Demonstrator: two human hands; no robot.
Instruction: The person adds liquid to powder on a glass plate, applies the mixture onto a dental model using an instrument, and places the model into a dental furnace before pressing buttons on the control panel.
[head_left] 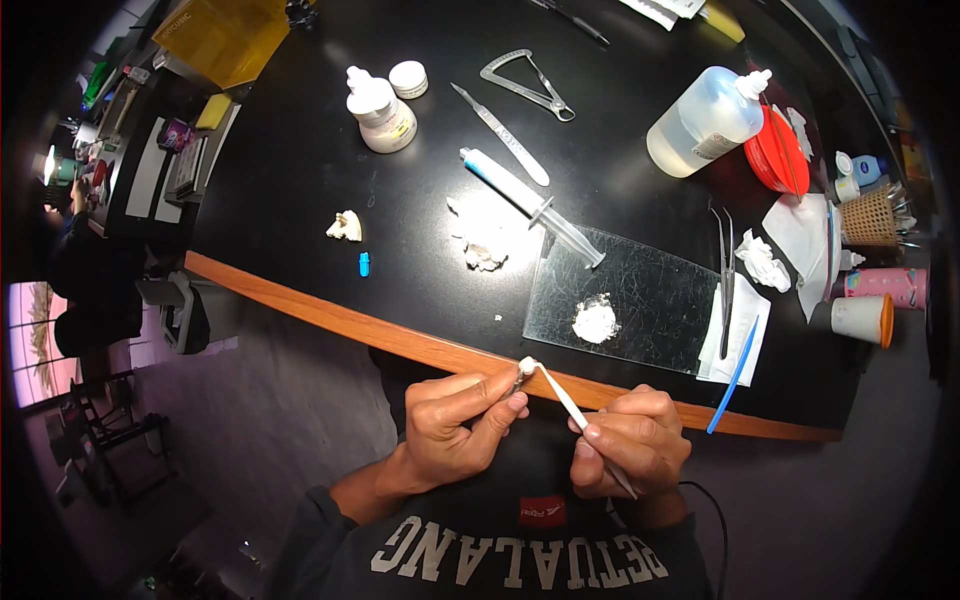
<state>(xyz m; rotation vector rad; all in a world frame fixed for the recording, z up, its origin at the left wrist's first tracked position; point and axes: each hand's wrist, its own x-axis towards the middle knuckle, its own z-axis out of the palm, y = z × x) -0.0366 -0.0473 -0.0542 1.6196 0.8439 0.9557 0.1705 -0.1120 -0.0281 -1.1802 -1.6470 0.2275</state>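
Observation:
Near the table's front edge, my left hand point(458, 424) is closed in a pinch on a small white tooth-like piece point(527, 366) with a dark metallic part below it. My right hand point(634, 445) grips a slim white applicator stick point(562, 396), and its bent tip touches or nearly touches that piece. Beyond my hands, a heap of white powder point(596, 319) lies on a scratched glass slab point(640, 275). A syringe point(530, 205) rests with its plunger end over the slab. Left of it is crumpled white material point(485, 230), partly washed out by glare.
At the left are a tooth model point(345, 226) and a blue piece point(364, 264). A dropper bottle point(382, 115), scalpel-like tool point(502, 135) and metal caliper point(530, 85) stand or lie farther back. Right are a large bottle point(700, 125), tweezers point(727, 290) and a blue stick point(735, 375).

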